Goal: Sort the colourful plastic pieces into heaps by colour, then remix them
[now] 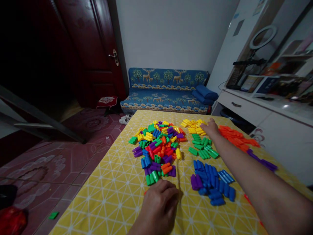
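Note:
My left hand (158, 204) rests low on the table with its fingers curled inward, close to a green building block (152, 178) at the near edge of a mixed-colour pile (158, 147). Whatever it holds, if anything, is hidden; a small red bit shows beside it. Stretched forward, my right hand (210, 128) pinches at a yellow block at the near right side of the yellow group (193, 124). The blocks are ribbed plastic, like joined tubes. Below the yellow ones lie the green group (202, 147) and blue group (212, 179), with a purple block (196, 181) against the blue.
Orange blocks (234, 137) and purple blocks (262, 160) lie right of my right forearm. A yellow patterned cloth (105, 195) covers the table. Beyond stands a blue sofa (166, 96); a white cabinet (276, 127) is at the right. One green block (53, 215) is on the floor.

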Tool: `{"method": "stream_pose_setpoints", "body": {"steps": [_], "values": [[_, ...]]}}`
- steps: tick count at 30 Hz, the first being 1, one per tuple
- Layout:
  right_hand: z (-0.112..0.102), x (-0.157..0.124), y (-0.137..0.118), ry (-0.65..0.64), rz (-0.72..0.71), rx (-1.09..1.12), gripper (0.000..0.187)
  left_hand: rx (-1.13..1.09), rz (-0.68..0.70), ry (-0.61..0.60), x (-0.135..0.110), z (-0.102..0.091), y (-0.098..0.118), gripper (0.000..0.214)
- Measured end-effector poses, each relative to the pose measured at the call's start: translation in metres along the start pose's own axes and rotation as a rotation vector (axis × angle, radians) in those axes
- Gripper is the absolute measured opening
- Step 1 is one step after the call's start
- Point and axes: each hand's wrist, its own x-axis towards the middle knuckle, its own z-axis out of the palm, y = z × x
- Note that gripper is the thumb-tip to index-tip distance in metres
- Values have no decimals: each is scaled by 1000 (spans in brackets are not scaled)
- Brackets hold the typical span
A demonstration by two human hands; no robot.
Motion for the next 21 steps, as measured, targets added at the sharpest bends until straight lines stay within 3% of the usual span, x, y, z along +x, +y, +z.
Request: {"method": "stream_pose_setpoints", "body": {"steps": [5,9,14,18,21], "values": [[-14,-24,-2,44,-17,38,70,-22,22,0,0,1,-6,21],[-25,-70,-3,24,-84,162,59,-55,15,-5,-1,3,-11,22],[-39,-172,-26,-144,-203,365,42,-50,1,6,-2,2,-8,22],[-47,-270,-41,-288,-322,210,24,-31,6,17,-1,-1,-3,21],[-49,-320,-39,-346,-442,108,20,-30,24,44,0,0,-3,20]]}}
